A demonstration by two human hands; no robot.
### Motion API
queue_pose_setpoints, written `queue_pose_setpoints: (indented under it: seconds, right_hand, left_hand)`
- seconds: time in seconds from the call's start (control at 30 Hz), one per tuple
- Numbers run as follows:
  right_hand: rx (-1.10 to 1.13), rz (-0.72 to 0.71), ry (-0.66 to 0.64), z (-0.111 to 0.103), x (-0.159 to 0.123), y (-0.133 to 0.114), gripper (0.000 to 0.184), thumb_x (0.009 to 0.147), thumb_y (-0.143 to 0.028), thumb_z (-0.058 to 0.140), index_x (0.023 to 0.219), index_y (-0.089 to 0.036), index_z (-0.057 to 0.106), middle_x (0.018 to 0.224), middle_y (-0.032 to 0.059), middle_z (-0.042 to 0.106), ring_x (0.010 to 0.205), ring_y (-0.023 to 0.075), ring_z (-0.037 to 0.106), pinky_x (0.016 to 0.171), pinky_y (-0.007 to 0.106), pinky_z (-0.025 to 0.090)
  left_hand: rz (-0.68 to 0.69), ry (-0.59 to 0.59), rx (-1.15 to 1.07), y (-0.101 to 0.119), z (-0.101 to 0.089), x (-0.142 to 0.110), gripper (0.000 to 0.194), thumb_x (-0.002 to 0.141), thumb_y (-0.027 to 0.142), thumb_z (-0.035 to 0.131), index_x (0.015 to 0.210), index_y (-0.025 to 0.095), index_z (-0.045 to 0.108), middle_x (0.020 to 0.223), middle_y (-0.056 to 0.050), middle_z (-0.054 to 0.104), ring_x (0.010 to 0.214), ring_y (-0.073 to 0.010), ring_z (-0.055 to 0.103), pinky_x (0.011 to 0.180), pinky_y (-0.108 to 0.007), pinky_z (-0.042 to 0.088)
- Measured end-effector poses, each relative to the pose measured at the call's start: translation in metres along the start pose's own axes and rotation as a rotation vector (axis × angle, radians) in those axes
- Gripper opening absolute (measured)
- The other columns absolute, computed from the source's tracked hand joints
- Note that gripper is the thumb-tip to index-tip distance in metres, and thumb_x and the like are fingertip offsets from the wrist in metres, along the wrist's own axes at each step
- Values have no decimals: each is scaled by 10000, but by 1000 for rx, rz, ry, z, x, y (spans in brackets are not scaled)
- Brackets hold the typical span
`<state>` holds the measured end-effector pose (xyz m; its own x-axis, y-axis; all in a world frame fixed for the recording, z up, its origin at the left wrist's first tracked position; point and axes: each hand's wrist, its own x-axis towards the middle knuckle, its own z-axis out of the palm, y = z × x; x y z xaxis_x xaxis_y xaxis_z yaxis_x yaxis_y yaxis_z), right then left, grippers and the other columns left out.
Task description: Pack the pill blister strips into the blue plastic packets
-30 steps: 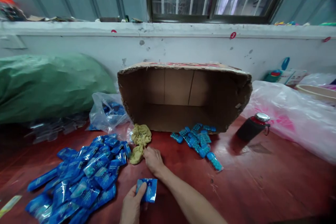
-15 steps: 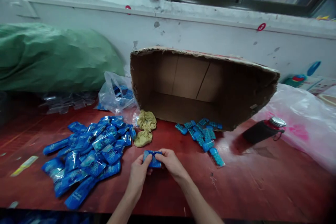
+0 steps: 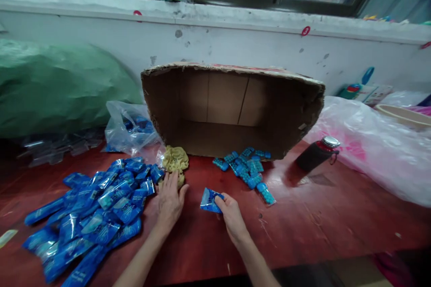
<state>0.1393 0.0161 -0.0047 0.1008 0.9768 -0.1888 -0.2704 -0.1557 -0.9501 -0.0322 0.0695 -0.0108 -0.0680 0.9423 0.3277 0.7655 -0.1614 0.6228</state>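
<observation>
My right hand (image 3: pixel 230 215) pinches a small blue plastic packet (image 3: pixel 209 200) by its right end, just over the red table. My left hand (image 3: pixel 171 199) has its fingers stretched out over the crumpled yellowish cloth-like bundle (image 3: pixel 175 158), covering part of it; whether it touches the bundle I cannot tell. Left of that hand lies a heap of shiny blue packets (image 3: pixel 101 206). Several clear packs of turquoise pieces (image 3: pixel 247 168) lie at the mouth of the cardboard box, beyond my right hand.
An open cardboard box (image 3: pixel 232 139) rests on its side at the back of the red table (image 3: pixel 303 228). A dark bottle (image 3: pixel 314 154) leans to its right, near pink and clear plastic bags (image 3: pixel 373 143). A clear bag (image 3: pixel 131 128) and a green sack (image 3: pixel 63 89) are at left.
My left hand has let go of the blue packet and moved left to the yellowish bundle. My right hand keeps the packet. The view has turned right.
</observation>
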Motion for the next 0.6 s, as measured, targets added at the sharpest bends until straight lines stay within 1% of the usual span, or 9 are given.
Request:
queue_pose_setpoints:
  seconds: [0.03, 0.07, 0.1, 0.17, 0.23, 0.3, 0.4, 0.5, 0.6]
  right_hand:
    - [5, -8, 16, 1, 0, 0, 259, 711, -376, 562, 609, -174, 437, 524, -71, 390, 477, 68, 323, 466, 189, 286]
    - [9, -13, 25, 3, -1, 1, 253, 710, -377, 562, 617, -172, 444, 532, -69, 403, 485, 70, 338, 477, 190, 299]
    - [11, -14, 27, 6, -2, 1, 251, 705, -378, 565, 620, -172, 450, 534, -67, 413, 487, 71, 351, 481, 190, 309]
    - [10, -2, 14, 14, -6, 1, 251, 697, -382, 569, 617, -176, 450, 518, -68, 426, 468, 73, 368, 465, 190, 317]
    - [12, 20, -11, 20, -12, 1, 244, 696, -378, 566, 617, -181, 445, 499, -70, 433, 439, 74, 374, 438, 190, 321]
    - [2, 37, -38, 25, -18, 0, 227, 694, -356, 567, 616, -178, 449, 498, -68, 446, 434, 75, 384, 435, 191, 332]
    - [-58, 43, -59, 28, -24, 0, 188, 683, -299, 574, 608, -163, 470, 510, -64, 450, 461, 73, 388, 467, 189, 347]
    - [-151, 25, -7, 32, -24, 6, 185, 702, -276, 538, 585, -169, 443, 504, -72, 402, 469, 72, 358, 457, 184, 323]
    - [-232, -16, 89, 35, -20, 18, 210, 742, -281, 472, 571, -186, 395, 508, -72, 364, 471, 78, 338, 433, 184, 292]
  left_hand:
    - [-90, -9, -200, 11, -2, -11, 503, 769, 382, 459, 1209, 139, 432, 1188, -164, 541, 1120, -277, 464, 879, -412, 383]
    - [-226, -50, -419, 23, -3, -23, 504, 753, 425, 469, 1178, 154, 454, 1042, -135, 624, 934, -243, 584, 751, -360, 457]
    - [-371, -137, -603, 34, -3, -34, 527, 722, 477, 485, 1125, 138, 486, 847, -107, 668, 711, -213, 626, 601, -323, 478]
    - [-574, -263, -805, 52, 1, -51, 510, 615, 505, 586, 938, 110, 562, 516, -22, 602, 420, -147, 532, 403, -253, 402]
    - [-702, -248, -895, 62, 6, -62, 421, 547, 465, 653, 768, 114, 577, 419, 20, 533, 346, -101, 453, 349, -211, 332]
    - [-781, -144, -936, 64, 8, -68, 359, 530, 425, 671, 690, 120, 571, 422, 27, 528, 344, -79, 431, 343, -192, 303]
    - [-821, -39, -927, 59, 7, -72, 340, 512, 409, 682, 649, 117, 575, 400, 43, 499, 337, -70, 403, 341, -191, 286]
    - [-812, -9, -914, 56, 7, -73, 347, 496, 422, 692, 622, 118, 583, 391, 49, 483, 337, -74, 402, 344, -200, 291]
    - [-859, -60, -995, 56, 9, -70, 379, 458, 453, 704, 595, 126, 570, 384, 51, 477, 324, -77, 402, 328, -198, 282]
